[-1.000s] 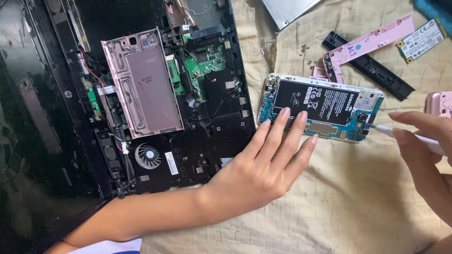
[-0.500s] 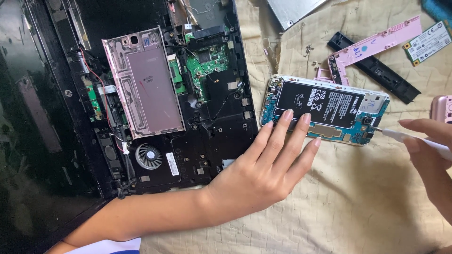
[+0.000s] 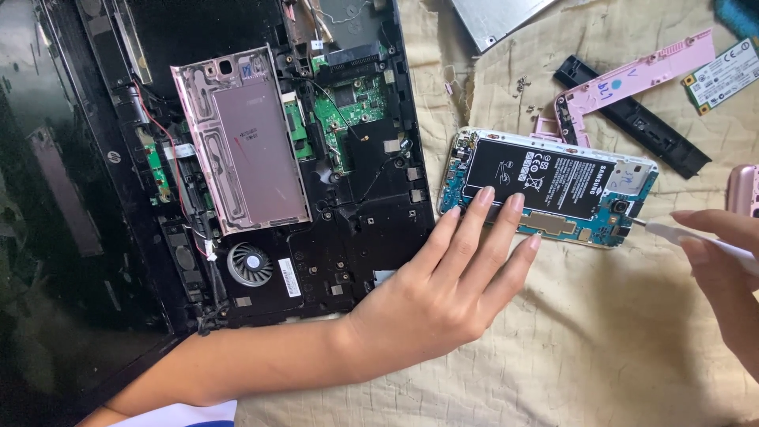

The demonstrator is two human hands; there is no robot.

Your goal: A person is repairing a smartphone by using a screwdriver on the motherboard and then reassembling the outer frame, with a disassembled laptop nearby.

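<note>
An opened phone lies face down on the beige cloth, showing its black battery and blue circuit board. My left hand lies flat with the fingers spread, the fingertips pressing on the phone's near edge. My right hand comes in from the right edge and pinches a thin white tool, whose tip touches the phone's right end near the camera.
A dismantled black laptop base with a fan and a pink phone back cover resting on it fills the left. Pink frame pieces, a black strip, a small green card and loose screws lie at the back right.
The view has shifted slightly. My right hand and the white tool have edged a little lower and to the right, the tip staying at the phone's right end. My left hand stays on the phone.
</note>
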